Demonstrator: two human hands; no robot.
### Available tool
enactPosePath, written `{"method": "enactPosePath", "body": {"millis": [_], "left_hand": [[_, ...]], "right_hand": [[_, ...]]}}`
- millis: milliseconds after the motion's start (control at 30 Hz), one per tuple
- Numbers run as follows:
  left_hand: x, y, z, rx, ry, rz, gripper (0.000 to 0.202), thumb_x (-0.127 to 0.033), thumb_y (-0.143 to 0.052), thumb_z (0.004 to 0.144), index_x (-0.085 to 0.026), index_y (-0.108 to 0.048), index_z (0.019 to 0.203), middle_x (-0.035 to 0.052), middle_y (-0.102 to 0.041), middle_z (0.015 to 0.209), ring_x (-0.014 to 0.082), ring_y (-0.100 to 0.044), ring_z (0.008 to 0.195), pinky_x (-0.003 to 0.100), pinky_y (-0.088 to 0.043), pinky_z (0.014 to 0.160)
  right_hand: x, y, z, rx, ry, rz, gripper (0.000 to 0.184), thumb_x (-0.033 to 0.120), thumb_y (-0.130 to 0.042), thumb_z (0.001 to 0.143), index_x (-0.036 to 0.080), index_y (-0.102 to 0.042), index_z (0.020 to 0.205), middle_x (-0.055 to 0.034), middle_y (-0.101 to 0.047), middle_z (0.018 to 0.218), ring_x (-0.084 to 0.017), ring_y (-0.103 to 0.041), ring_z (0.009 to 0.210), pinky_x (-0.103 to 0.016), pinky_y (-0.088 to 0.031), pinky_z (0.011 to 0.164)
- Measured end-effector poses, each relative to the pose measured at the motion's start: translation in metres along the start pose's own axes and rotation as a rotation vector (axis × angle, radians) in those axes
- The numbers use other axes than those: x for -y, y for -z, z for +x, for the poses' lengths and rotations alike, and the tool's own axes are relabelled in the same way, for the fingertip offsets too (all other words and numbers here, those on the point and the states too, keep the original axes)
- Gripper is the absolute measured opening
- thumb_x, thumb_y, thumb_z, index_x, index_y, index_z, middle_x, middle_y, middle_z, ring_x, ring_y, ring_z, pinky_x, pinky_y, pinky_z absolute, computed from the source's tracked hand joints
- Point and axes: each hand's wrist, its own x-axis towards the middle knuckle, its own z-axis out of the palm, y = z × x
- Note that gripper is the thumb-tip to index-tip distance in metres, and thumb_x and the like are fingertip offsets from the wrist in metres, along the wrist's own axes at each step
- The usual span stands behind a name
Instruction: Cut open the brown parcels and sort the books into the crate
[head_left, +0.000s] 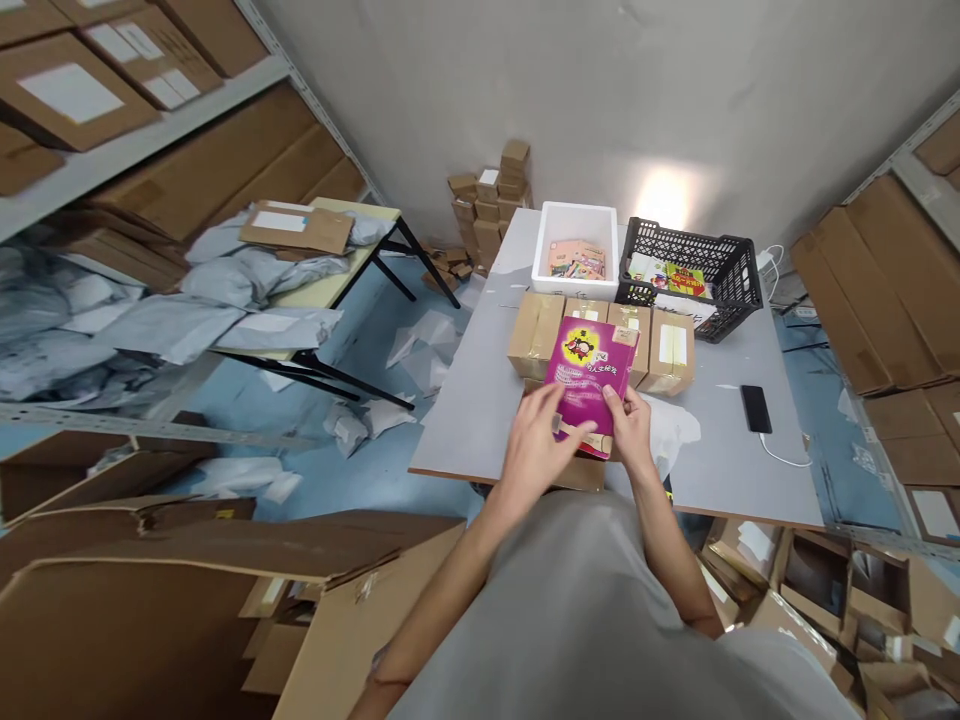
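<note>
**Magenta book in both hands over grey desk**

Book point(592, 375): magenta cover, yellow patch up top w/ cartoon figs in red & black, white Chinese txt below, pale strip along btm edge, pale label at upper R corner. It's held up over near side of desk, tilted a bit, hiding parts of the cartons behind.

R hand point(632, 428) grips lower R edge, thumb on cover. L hand point(534, 435) at lower L, fingers spread, thumb out across cover; can't tell how firmly it touches.

Desk point(480, 410): light grey top, brown edge. Row of four sm. taped cartons point(536, 330) just past book; behind them a white foam box point(538, 250) w/ colourful booklets, & next to it a black plastic crate point(739, 265) w/ green-yellow printed items. On R, black phone point(756, 409) w/ white cable point(784, 458); white plastic bag point(679, 425) nearer the book.

Room: plain grey wall point(465, 70), blue floor point(360, 390) w/ scattered plastic. Sm. boxes point(491, 210) stacked by wall. On L, side table point(319, 290) w/ grey mailer bags point(180, 320), plus metal shelving point(217, 100) full of cartons. Big open carton point(150, 600) lower L; tall cartons point(874, 290) far R; open boxes point(814, 570) lower R.
</note>
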Motion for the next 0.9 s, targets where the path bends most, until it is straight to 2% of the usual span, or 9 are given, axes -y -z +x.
{"method": "enactPosePath", "body": {"millis": [67,133,200,267,467,667,800,833,900], "left_hand": [[0.009,0.013,0.013,-0.016,0.221,-0.264,0.08,-0.068,-0.089,0.087,-0.017,-0.075,0.147,0.0202,-0.073,0.153,0.0414,-0.068,0.143,0.056,-0.057,0.121],[0.018,0.025,0.023,0.162,0.429,-0.598,0.09,-0.08,-0.089,0.081,-0.015,-0.078,0.142,0.0219,-0.078,0.144,0.0429,-0.075,0.134,0.054,-0.064,0.111],[0.024,0.032,0.027,0.33,0.551,-0.819,0.09,-0.081,-0.094,0.074,-0.013,-0.082,0.133,0.0217,-0.083,0.132,0.0423,-0.082,0.12,0.051,-0.069,0.099],[0.025,0.033,0.025,0.353,0.592,-0.887,0.085,-0.074,-0.101,0.069,-0.013,-0.085,0.125,0.02,-0.086,0.123,0.0396,-0.085,0.108,0.047,-0.071,0.092],[0.014,0.018,0.011,0.133,0.491,-0.831,0.078,-0.07,-0.1,0.074,-0.013,-0.086,0.125,0.0161,-0.088,0.117,0.0352,-0.086,0.099,0.044,-0.073,0.086],[0.013,0.006,0.011,-0.074,0.345,-0.642,0.069,-0.075,-0.088,0.086,-0.015,-0.088,0.121,0.0097,-0.089,0.113,0.0286,-0.085,0.096,0.037,-0.072,0.086],[0.01,-0.005,0.001,-0.123,0.19,-0.388,0.049,-0.058,-0.075,0.103,-0.02,-0.087,0.13,0.007,-0.089,0.119,0.0281,-0.085,0.104,0.037,-0.069,0.097],[0.008,-0.008,-0.003,-0.115,0.13,-0.317,0.043,-0.052,-0.073,0.105,-0.022,-0.087,0.132,0.0067,-0.088,0.122,0.0292,-0.086,0.109,0.039,-0.069,0.101],[0.003,-0.014,-0.011,-0.077,0.015,-0.21,0.037,-0.043,-0.07,0.106,-0.026,-0.086,0.135,0.0066,-0.087,0.131,0.0315,-0.083,0.123,0.043,-0.066,0.111]], "right_hand": [[0.005,0.008,-0.001,0.065,-0.043,0.06,0.054,0.073,-0.088,0.082,0.024,-0.079,0.102,-0.0052,-0.087,0.098,-0.028,-0.082,0.088,-0.038,-0.068,0.076],[0.008,0.013,-0.003,0.098,-0.074,0.101,0.055,0.073,-0.089,0.082,0.025,-0.079,0.105,-0.0057,-0.088,0.103,-0.03,-0.083,0.091,-0.041,-0.07,0.078],[0.009,0.016,-0.003,0.116,-0.083,0.103,0.055,0.073,-0.089,0.082,0.025,-0.078,0.105,-0.006,-0.088,0.105,-0.031,-0.084,0.093,-0.042,-0.071,0.08],[0.007,0.016,-0.001,0.129,-0.081,0.072,0.055,0.074,-0.089,0.081,0.025,-0.077,0.104,-0.0061,-0.088,0.105,-0.032,-0.085,0.096,-0.042,-0.072,0.081],[-0.005,0.015,0.01,0.154,-0.032,-0.035,0.061,0.079,-0.082,0.087,0.025,-0.079,0.116,-0.0088,-0.088,0.12,-0.032,-0.083,0.113,-0.046,-0.071,0.097],[-0.009,0.009,0.002,-0.047,0.162,-0.247,0.066,0.07,-0.081,0.094,0.024,-0.077,0.142,-0.0153,-0.072,0.156,-0.033,-0.071,0.139,-0.053,-0.06,0.12],[-0.009,-0.012,-0.023,0.157,0.115,-0.166,0.072,0.066,-0.085,0.093,0.028,-0.071,0.153,-0.0138,-0.068,0.162,-0.033,-0.068,0.146,-0.05,-0.062,0.119],[-0.009,-0.017,-0.029,0.185,0.111,-0.14,0.074,0.065,-0.087,0.091,0.028,-0.071,0.153,-0.0131,-0.068,0.162,-0.033,-0.068,0.146,-0.048,-0.064,0.116],[-0.008,-0.024,-0.035,0.151,0.116,-0.125,0.068,0.063,-0.088,0.091,0.026,-0.074,0.146,-0.0124,-0.075,0.152,-0.031,-0.074,0.136,-0.044,-0.068,0.109]]}}
